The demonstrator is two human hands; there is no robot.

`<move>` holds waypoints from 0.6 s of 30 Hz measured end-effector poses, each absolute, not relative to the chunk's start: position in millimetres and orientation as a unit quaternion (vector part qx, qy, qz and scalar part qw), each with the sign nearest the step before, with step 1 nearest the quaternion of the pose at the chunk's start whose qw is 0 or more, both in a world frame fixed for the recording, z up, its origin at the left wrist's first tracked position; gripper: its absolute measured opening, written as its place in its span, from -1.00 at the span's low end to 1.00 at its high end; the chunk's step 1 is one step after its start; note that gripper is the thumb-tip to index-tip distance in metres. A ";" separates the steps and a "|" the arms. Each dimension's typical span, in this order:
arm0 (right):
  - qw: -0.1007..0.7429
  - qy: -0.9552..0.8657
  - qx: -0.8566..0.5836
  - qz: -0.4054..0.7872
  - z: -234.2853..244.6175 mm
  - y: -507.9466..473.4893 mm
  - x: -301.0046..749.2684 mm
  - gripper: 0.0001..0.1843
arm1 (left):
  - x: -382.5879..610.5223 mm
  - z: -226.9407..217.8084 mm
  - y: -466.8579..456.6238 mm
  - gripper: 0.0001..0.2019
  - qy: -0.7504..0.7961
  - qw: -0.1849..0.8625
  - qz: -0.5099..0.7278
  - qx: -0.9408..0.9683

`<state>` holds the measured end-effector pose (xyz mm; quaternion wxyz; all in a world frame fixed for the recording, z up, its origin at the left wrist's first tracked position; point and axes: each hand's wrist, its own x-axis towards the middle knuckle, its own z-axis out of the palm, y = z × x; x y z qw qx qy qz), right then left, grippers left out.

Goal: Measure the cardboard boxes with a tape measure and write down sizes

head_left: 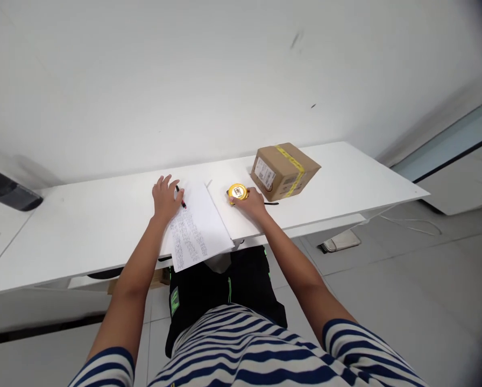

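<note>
On the white worktop [83, 226], the left hand [165, 198] lies flat with its fingers spread, just beside a red pen [180, 196] at the edge of a sheet of paper [196, 226]. The right hand [252, 204] is wrapped around a yellow tape measure [237, 192], near a brown box [284, 171]. The paper hangs over the near edge, so a bump from an arm could make it slide off. The pen could roll away if the fingers nudge it.
</note>
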<state>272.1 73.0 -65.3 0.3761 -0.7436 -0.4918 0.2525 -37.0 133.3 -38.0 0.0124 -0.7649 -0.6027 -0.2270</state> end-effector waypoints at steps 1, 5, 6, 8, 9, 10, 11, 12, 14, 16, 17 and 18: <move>0.396 -0.490 -0.730 0.264 -65.9 66.8 272.3 -0.30 | -34.3 -36.9 131.2 -0.46 -0.594 0.020 -0.226 -0.772; 0.567 -0.476 -0.626 0.245 -54.3 45.2 291.6 -0.26 | -31.8 -38.2 124.7 -0.47 -0.583 0.025 -0.225 -0.780; 0.623 -0.457 -0.598 0.216 -46.4 43.2 303.0 -0.26 | -32.8 -38.8 123.4 -0.47 -0.585 0.022 -0.224 -0.779; 0.711 -0.396 -0.563 0.146 -26.0 45.3 334.2 -0.28 | -35.3 -39.6 121.3 -0.46 -0.593 0.017 -0.221 -0.774; 0.733 -0.361 -0.564 0.120 -15.1 49.0 352.9 -0.30 | -36.4 -39.7 120.5 -0.45 -0.600 0.014 -0.219 -0.769; 0.747 -0.326 -0.570 0.105 -4.8 53.9 372.1 -0.35 | -37.3 -39.5 119.8 -0.45 -0.606 0.011 -0.219 -0.764; 0.757 -0.299 -0.573 0.101 4.3 59.5 390.6 -0.43 | -37.9 -39.1 119.4 -0.45 -0.611 0.010 -0.221 -0.760; 0.757 -0.277 -0.580 0.118 11.8 65.3 407.2 -0.49 | -37.8 -38.3 119.1 -0.45 -0.612 0.010 -0.224 -0.758; 0.741 -0.259 -0.595 0.170 21.2 76.0 430.2 -0.56 | -35.4 -35.3 118.3 -0.45 -0.605 0.010 -0.234 -0.761; 0.718 -0.266 -0.602 0.227 23.3 84.4 436.9 -0.59 | -28.4 -29.9 116.5 -0.45 -0.591 0.003 -0.241 -0.770; 0.709 -0.275 -0.599 0.251 22.2 87.6 434.4 -0.60 | -23.0 -26.3 115.1 -0.45 -0.582 -0.007 -0.244 -0.776; 0.702 -0.285 -0.593 0.273 20.3 90.3 428.7 -0.60 | -16.2 -22.3 113.4 -0.43 -0.571 -0.025 -0.248 -0.782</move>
